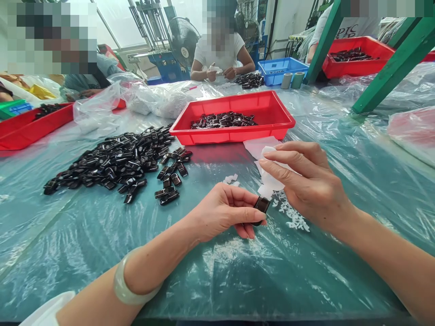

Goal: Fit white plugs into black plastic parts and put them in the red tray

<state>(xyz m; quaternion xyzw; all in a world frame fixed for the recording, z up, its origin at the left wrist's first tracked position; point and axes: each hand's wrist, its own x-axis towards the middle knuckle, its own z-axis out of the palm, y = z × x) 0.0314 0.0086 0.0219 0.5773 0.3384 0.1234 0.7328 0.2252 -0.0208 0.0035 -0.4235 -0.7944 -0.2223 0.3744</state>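
My left hand (227,208) pinches a small glossy black plastic piece (262,204) between thumb and fingers. Closed on a folded white sheet (271,181), my right hand (316,185) is just above and to the right. The sheet's lower end meets the top of the black piece; whether it is paper or cloth I cannot tell. Small white scraps (295,216) lie on the table beneath my right hand, and a few more (231,179) are behind my left. To the left spreads a large pile of similar black pieces (118,158).
A red tray (234,136) holding black pieces stands ahead, with pale sheets (260,147) at its front right corner. Clear plastic covers the green table (170,280). Across it, a person (220,54) works near a blue tray (282,72). Green posts (380,72) rise at right.
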